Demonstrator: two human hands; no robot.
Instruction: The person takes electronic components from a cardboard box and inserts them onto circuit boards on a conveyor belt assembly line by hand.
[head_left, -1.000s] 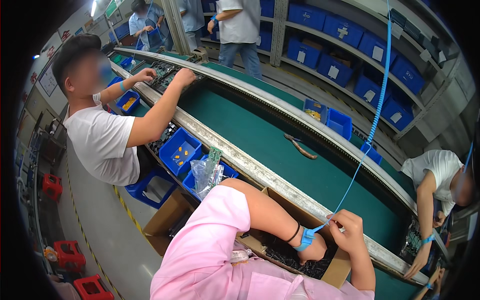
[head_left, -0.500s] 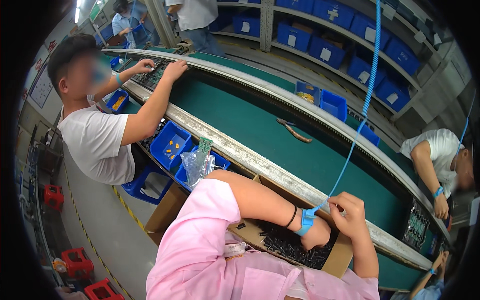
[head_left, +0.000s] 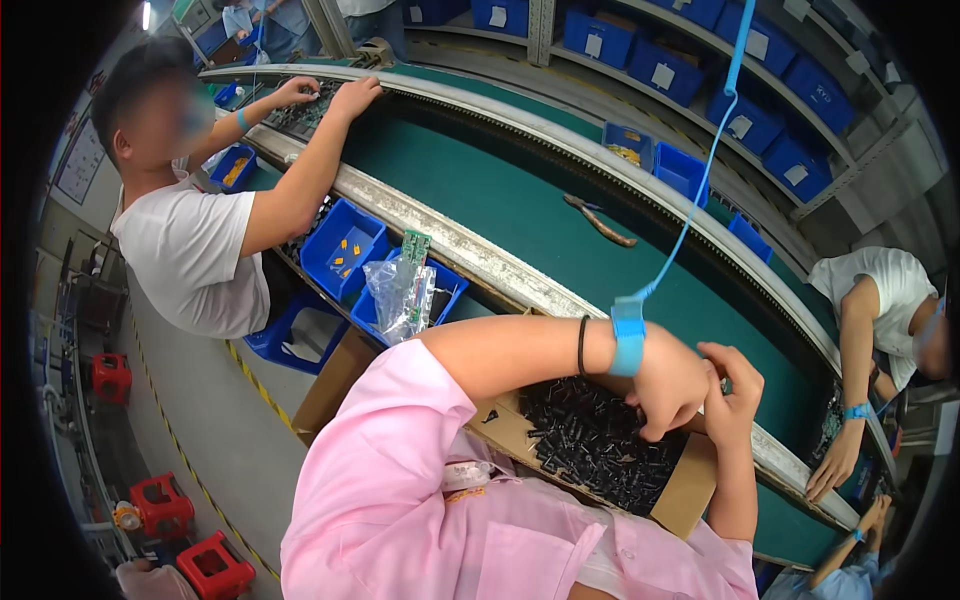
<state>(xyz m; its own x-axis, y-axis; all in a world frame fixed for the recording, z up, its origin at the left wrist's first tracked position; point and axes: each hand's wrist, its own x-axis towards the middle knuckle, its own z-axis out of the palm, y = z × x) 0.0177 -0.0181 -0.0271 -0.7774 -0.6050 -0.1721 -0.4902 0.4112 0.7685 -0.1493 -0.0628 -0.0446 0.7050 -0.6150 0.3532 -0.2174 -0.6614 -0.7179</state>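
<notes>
An open cardboard box [head_left: 690,487] in front of me holds a pile of small black cylindrical components with thin wire leads [head_left: 590,440]. My left hand [head_left: 668,385] is above the pile's right side, fingers curled in, a blue wrist strap [head_left: 628,338] with a blue cord [head_left: 677,243] on its wrist. Against its fingertips is my right hand [head_left: 735,395], with thumb and index finger pinched together over the box's far right edge. Whatever lies between the fingers of either hand is too small or hidden to name.
Beyond the box runs a green conveyor [head_left: 500,210] between metal rails, with pliers [head_left: 600,220] lying on it. Left of me stand blue bins [head_left: 345,245], one with a plastic bag and circuit board [head_left: 414,250]. Co-workers [head_left: 195,250] sit at the line on both sides.
My left hand has risen from the component pile and moved right to meet my right hand. The right hand has shifted slightly right, away from the cord. The view has tilted a little.
</notes>
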